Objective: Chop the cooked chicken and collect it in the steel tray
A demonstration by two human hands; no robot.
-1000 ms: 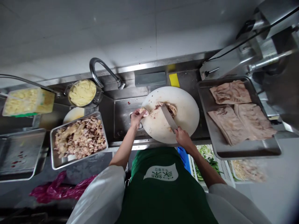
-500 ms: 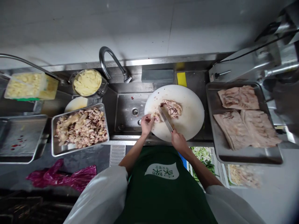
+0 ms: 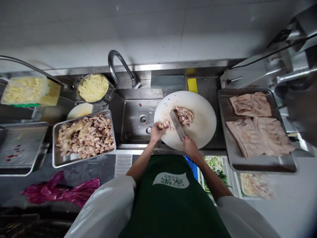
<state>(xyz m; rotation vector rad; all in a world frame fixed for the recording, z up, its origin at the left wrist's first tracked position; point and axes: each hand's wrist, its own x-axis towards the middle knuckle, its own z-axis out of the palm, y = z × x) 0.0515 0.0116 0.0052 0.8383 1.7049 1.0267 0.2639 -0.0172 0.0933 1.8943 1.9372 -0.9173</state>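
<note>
A round white cutting board [image 3: 200,112] lies over the right part of a steel sink [image 3: 133,114]. A lump of cooked meat [image 3: 184,115] sits on the board's middle. My right hand [image 3: 189,145] grips the handle of a cleaver [image 3: 177,123], its blade angled up-left toward the meat. At the board's left edge my left hand [image 3: 156,132] is closed on a small piece of meat [image 3: 165,125] just left of the blade.
A tray of chopped meat [image 3: 84,137] stands left of the sink, with a pot of pale strips [image 3: 92,87] and a tub [image 3: 29,91] behind. Right of the board a steel tray [image 3: 260,162] holds three meat slabs. A pink bag [image 3: 59,190] lies lower left, crates of vegetables [image 3: 218,167] lower right.
My left hand came from the board's upper-left edge down toward me with a meat piece. The cleaver blade stayed beside the meat lump, shifting slightly. The view drifted a little.
</note>
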